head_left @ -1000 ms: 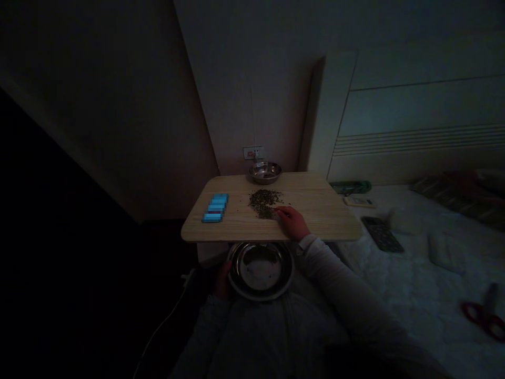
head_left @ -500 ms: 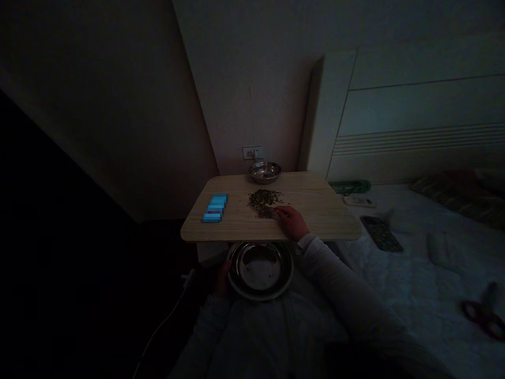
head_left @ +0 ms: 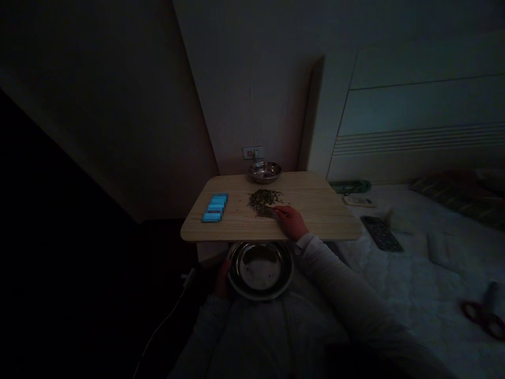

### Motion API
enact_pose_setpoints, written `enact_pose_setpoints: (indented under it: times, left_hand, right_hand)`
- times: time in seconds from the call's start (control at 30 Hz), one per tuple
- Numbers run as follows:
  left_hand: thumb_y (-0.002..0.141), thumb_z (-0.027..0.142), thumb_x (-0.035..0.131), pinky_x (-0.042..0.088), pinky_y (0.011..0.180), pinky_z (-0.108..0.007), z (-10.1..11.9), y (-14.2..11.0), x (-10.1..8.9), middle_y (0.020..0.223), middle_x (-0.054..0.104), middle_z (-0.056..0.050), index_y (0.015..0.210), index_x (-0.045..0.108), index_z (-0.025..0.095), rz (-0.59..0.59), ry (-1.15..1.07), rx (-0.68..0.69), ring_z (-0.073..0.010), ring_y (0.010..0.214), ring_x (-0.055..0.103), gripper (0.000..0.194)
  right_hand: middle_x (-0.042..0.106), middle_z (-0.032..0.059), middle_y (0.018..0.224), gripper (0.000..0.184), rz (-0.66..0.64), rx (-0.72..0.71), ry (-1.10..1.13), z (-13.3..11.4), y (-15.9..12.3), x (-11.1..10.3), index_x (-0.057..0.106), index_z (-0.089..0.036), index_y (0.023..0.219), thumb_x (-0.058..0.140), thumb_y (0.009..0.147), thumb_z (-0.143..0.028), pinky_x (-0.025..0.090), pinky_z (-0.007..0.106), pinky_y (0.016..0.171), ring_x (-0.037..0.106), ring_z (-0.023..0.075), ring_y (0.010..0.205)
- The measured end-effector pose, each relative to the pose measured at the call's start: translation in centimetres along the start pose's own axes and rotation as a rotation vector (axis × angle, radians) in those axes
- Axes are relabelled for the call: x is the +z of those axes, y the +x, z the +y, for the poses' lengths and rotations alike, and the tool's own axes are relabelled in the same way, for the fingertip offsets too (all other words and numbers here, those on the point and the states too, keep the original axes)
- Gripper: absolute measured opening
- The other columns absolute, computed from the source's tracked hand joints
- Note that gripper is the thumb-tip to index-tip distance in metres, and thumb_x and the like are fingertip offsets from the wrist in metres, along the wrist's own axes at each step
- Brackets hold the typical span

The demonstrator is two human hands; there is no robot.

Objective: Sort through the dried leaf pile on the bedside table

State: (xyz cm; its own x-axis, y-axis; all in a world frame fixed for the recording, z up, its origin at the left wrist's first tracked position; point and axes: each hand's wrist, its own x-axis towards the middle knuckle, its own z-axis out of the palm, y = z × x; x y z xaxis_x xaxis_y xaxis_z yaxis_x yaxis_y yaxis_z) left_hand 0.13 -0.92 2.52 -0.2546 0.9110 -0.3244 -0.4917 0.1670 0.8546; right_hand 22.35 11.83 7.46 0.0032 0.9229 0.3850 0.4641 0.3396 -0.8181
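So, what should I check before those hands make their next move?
1. Left hand at the large bowl's left rim: ok.
2. Its grip under the large bowl: cannot tell, too dark.
3. Right hand pinching the grey flat piece: ok.
4. Dark bits all in one pile: not ok, some lie scattered on the table.
5. Phone apart from the dark bits: ok.
6. Small bowl upright behind the dark bits: ok.

Table point(head_left: 323, 202) pale, wood-grained; flakes point(head_left: 263, 198) dark green; near bowl point(head_left: 239, 288) and far bowl point(head_left: 252, 178) silver — left phone point(head_left: 215, 207) blue-banded — right scissors point(head_left: 484, 317) red-handled.
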Motion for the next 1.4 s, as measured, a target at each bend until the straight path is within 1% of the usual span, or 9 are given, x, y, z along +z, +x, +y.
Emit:
enact_pose_setpoints:
  times: [0.13,0.3,0.5,0.63,0.73,0.83,1.0,1.27,1.4]
  left_hand:
    - [0.051,0.045,0.072,0.035,0.104,-0.045,0.0,0.1,0.3,0.086,0.075,-0.011,0.069,0.072,0.017,-0.046,-0.024,0.0,-0.036,0.116,0.054,0.033]
    - [0.05,0.047,0.072,0.036,0.102,-0.045,-0.4,0.1,0.1,0.088,0.075,-0.01,0.07,0.072,0.017,-0.063,-0.052,0.011,-0.0359,0.116,0.054,0.036]
    - [0.049,0.045,0.074,0.032,0.106,-0.042,-0.7,0.7,-0.8,0.083,0.076,-0.008,0.064,0.072,0.019,-0.05,0.029,0.015,-0.0356,0.115,0.054,0.03]
    - [0.053,0.044,0.071,0.035,0.103,-0.044,-0.5,0.4,-0.3,0.08,0.076,-0.008,0.063,0.071,0.019,-0.02,-0.014,-0.012,-0.035,0.113,0.056,0.027]
    - [0.05,0.045,0.072,0.035,0.104,-0.043,-0.3,0.0,0.1,0.081,0.076,-0.007,0.06,0.07,0.021,-0.004,-0.025,0.001,-0.0349,0.114,0.056,0.026]
    - [0.047,0.046,0.073,0.034,0.105,-0.043,-0.2,0.0,0.1,0.086,0.076,-0.008,0.06,0.07,0.021,-0.022,-0.005,0.01,-0.0357,0.116,0.054,0.029]
    - [0.055,0.043,0.07,0.033,0.106,-0.043,-0.4,0.3,-0.3,0.09,0.075,-0.009,0.068,0.072,0.019,-0.037,0.015,0.051,-0.0338,0.118,0.053,0.028]
    - [0.052,0.041,0.071,0.035,0.104,-0.045,0.1,0.0,0.4,0.082,0.076,-0.008,0.066,0.072,0.02,-0.035,-0.021,-0.019,-0.0351,0.116,0.055,0.026]
    - [0.052,0.039,0.07,0.036,0.104,-0.044,0.6,-0.5,0.7,0.08,0.075,-0.008,0.063,0.07,0.02,-0.006,-0.004,-0.008,-0.0348,0.117,0.053,0.022]
  right_hand:
    - [0.071,0.006,0.092,0.022,0.0,-0.029,-0.037,-0.3,0.0,0.1,0.073,-0.022,0.09,0.054,0.081,-0.029,0.047,0.037,0.085,0.062,0.0202,0.088]
    - [0.071,0.0068,0.091,0.022,-0.017,-0.034,-0.066,-0.8,0.0,0.2,0.073,-0.021,0.092,0.054,0.082,-0.026,0.047,0.036,0.085,0.063,0.0198,0.087]
    - [0.071,0.0068,0.093,0.022,-0.037,-0.031,-0.085,-1.1,-0.2,0.0,0.073,-0.021,0.092,0.053,0.082,-0.024,0.046,0.037,0.087,0.062,0.0202,0.091]
    - [0.071,0.0071,0.094,0.022,-0.055,-0.033,-0.085,-1.2,-0.2,-0.1,0.073,-0.02,0.092,0.053,0.083,-0.024,0.046,0.036,0.087,0.062,0.02,0.091]
    - [0.071,0.0071,0.093,0.023,-0.057,-0.043,-0.099,-1.2,-0.2,0.1,0.072,-0.021,0.093,0.052,0.084,-0.025,0.046,0.036,0.087,0.062,0.0198,0.09]
    - [0.071,0.0071,0.093,0.023,-0.062,-0.061,-0.116,-1.1,0.0,0.3,0.072,-0.021,0.093,0.052,0.084,-0.025,0.046,0.037,0.086,0.062,0.0196,0.09]
    - [0.071,0.0063,0.093,0.023,-0.096,-0.118,-0.097,-0.8,0.0,0.3,0.072,-0.022,0.094,0.053,0.084,-0.027,0.047,0.035,0.084,0.062,0.0186,0.089]
    - [0.071,0.0069,0.093,0.023,-0.103,-0.151,-0.06,-0.4,-0.1,0.6,0.072,-0.021,0.095,0.053,0.084,-0.028,0.048,0.035,0.084,0.062,0.0188,0.089]
    - [0.071,0.0067,0.093,0.022,-0.111,-0.167,-0.061,-0.4,-0.1,0.6,0.072,-0.022,0.094,0.053,0.084,-0.029,0.048,0.035,0.084,0.062,0.0187,0.089]
